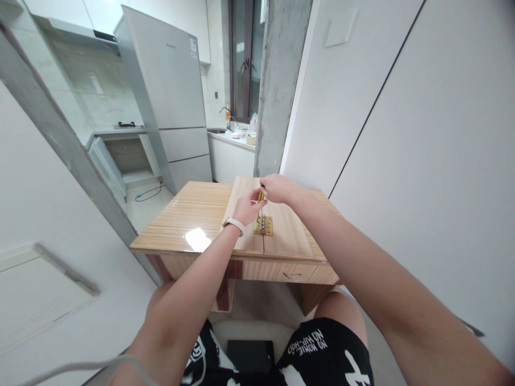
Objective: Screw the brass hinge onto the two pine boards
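Hinge (263, 225) lies flat across the seam of two boards (281, 225) on the table (189, 214), and you hold a screwdriver (260, 197) upright over it, right hand (277, 188) closed on the handle, left hand (247, 206) pinching the shaft. I judge the screwing under way; screw heads are too small to count, and the tip is hidden.

Beyond the grip stand a grey fridge (171, 102) and a concrete pillar (279, 86), with a kitchen counter (233, 140) between them.
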`<state>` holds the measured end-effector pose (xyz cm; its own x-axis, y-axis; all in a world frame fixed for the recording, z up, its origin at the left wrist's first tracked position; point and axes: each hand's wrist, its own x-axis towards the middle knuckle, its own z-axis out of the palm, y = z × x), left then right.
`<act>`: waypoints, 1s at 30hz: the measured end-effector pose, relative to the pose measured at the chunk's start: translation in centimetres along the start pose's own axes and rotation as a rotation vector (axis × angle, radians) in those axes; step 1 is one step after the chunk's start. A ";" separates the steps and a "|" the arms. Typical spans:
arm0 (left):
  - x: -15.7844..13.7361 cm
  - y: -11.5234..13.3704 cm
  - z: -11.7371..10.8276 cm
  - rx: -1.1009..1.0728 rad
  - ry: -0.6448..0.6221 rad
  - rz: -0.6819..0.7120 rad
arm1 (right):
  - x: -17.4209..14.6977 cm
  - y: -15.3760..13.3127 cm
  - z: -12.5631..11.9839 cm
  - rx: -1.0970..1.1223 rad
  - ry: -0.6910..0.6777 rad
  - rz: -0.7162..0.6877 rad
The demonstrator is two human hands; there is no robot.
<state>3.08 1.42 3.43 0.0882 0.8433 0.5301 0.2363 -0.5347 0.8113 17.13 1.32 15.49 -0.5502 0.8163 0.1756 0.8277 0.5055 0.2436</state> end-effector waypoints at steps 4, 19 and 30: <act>-0.1 0.4 -0.1 0.061 0.041 0.003 | 0.0 -0.1 0.2 0.011 0.001 0.060; -0.3 1.1 0.2 0.152 0.132 0.038 | 0.6 -2.3 0.2 0.054 0.012 0.352; 0.3 0.2 -0.5 0.120 0.062 0.030 | 0.2 -0.6 -0.5 0.112 0.000 0.053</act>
<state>2.71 1.50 3.84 0.0377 0.8199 0.5713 0.3488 -0.5465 0.7613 16.45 1.04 15.87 -0.5056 0.8425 0.1856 0.8626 0.4900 0.1256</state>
